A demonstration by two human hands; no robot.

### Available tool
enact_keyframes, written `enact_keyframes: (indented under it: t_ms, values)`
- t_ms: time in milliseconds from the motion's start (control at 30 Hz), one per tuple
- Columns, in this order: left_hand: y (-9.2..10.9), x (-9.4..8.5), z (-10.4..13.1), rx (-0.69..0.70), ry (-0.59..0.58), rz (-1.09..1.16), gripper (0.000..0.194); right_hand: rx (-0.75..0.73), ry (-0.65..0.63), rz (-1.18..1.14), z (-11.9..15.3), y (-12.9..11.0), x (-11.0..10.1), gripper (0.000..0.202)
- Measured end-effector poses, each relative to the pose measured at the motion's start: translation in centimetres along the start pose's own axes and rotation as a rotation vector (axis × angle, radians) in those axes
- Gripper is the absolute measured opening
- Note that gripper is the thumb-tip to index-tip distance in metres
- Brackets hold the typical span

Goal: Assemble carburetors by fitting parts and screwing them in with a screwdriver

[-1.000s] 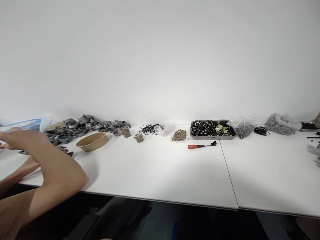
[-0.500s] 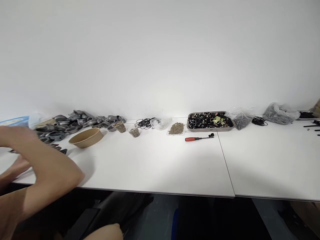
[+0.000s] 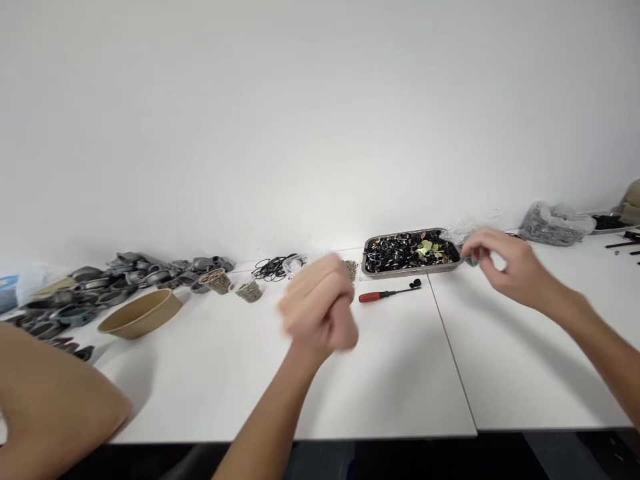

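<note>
My left hand (image 3: 320,303) is raised over the middle of the table, its fingers curled into a loose fist and blurred by motion. Whether it holds anything is hidden. Behind it are the small gold-coloured parts (image 3: 351,269), partly covered. My right hand (image 3: 497,260) hovers at the right end of the metal tray (image 3: 410,272) of black parts, near a clear plastic bag (image 3: 470,230). Its thumb and fingers are bent towards each other, and what is between the tips cannot be made out. A red-handled screwdriver (image 3: 371,297) lies in front of the tray.
Grey parts (image 3: 150,270) are heaped at the left, behind a tan bowl (image 3: 143,315). Two small cups (image 3: 217,281) of parts and black cords (image 3: 273,268) stand near the wall. Another person's arm (image 3: 55,393) reaches in at lower left. A bag of grey parts (image 3: 555,225) is at right.
Both my hands have come into view over the table. The other person's arm has shifted down and left in the picture, and the view has tilted and moved slightly.
</note>
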State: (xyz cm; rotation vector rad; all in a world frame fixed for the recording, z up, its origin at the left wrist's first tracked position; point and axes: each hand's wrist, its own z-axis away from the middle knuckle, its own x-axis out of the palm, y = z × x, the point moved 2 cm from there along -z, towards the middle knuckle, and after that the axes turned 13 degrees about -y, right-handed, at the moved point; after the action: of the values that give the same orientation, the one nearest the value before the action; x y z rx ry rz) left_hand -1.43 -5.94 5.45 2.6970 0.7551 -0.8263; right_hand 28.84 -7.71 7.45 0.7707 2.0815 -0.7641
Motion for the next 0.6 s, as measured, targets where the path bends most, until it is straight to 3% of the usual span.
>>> enact_keyframes:
  t_ms: [133,233,400,600]
  values:
    - [-3.4,7.8,-0.4,-0.057,-0.143,0.101,0.028,0.303,-0.097,-0.116,1.8,7.4,8.0,0.028]
    - [-4.7,11.1,2.1,-0.138,-0.276,0.157,0.024,0.362,-0.086,-0.126,3.7,9.9,10.5,0.03]
    - [-6.4,11.1,5.2,-0.366,-0.372,0.23,0.021,0.48,0.012,-0.121,4.6,11.4,9.7,0.025]
    - [-7.0,12.0,6.0,-0.513,-0.494,0.317,0.018,0.534,-0.059,-0.183,4.5,11.1,11.0,0.026]
